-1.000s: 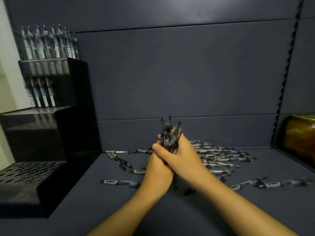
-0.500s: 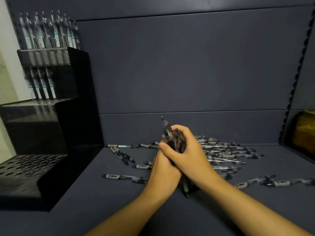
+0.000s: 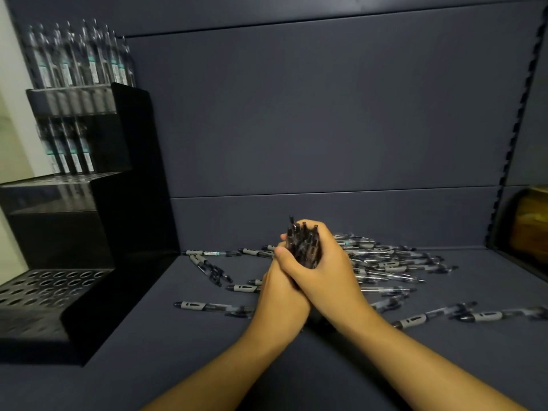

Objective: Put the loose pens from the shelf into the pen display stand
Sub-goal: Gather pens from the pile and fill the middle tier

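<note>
Both hands clasp an upright bundle of pens over the middle of the dark shelf. My right hand wraps the bundle from the right, my left hand presses in from the left, partly under the right fingers. The pens' lower ends are hidden by the hands. Several loose pens lie scattered behind and beside the hands. The black stepped pen display stand stands at the left, with pens in its top two tiers and empty holes in the lowest tier.
A single pen lies left of my left wrist, two more lie at the right. The shelf's back panel rises close behind. An amber container stands at the right edge.
The bundle's tips have sunk lower into my hands, with the pens pushed down and evened. Both hands stay clasped in the same place.
</note>
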The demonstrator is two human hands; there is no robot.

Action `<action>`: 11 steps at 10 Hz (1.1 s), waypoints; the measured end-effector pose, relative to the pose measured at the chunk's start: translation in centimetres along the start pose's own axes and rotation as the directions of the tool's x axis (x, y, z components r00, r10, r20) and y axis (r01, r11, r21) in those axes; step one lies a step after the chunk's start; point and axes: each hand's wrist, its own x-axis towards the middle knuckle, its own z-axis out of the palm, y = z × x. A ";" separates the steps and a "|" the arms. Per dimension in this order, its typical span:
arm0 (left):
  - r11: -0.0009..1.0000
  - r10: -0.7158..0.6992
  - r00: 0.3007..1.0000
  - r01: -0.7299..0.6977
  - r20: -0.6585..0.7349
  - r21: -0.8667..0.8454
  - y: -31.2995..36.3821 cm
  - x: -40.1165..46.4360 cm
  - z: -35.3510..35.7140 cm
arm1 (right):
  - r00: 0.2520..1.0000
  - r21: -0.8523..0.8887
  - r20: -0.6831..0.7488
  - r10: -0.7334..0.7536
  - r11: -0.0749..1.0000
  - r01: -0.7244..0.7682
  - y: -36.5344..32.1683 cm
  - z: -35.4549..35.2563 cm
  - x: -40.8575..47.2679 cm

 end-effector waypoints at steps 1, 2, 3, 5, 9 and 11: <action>0.978 -0.007 1.000 0.009 0.009 -0.210 -0.3 0.3 0.6 | 0.999 0.000 0.013 0.034 0.999 -0.034 0.4 -0.1 0.1; 0.991 0.026 1.000 -0.025 0.004 -0.128 -1.2 0.2 0.9 | 0.998 0.022 0.005 0.070 0.997 -0.070 0.6 -0.2 0.1; 0.995 0.099 0.994 -0.098 0.035 -0.038 -0.6 -0.3 0.5 | 0.998 0.008 -0.012 0.062 0.998 -0.062 0.6 -0.2 -0.1; 0.991 0.120 0.991 -0.116 0.061 -0.067 2.1 -0.1 -1.1 | 1.000 0.053 0.001 -0.006 0.999 0.006 -0.9 -0.4 0.2; 0.950 0.023 0.979 0.041 0.201 -0.310 8.8 -0.7 -10.0 | 0.936 0.231 0.321 -0.145 0.970 0.071 -8.7 -1.8 3.1; 0.959 0.065 0.986 -0.020 0.154 -0.282 9.5 -0.1 -14.9 | 0.933 0.236 0.301 -0.200 0.963 0.130 -11.2 1.6 4.5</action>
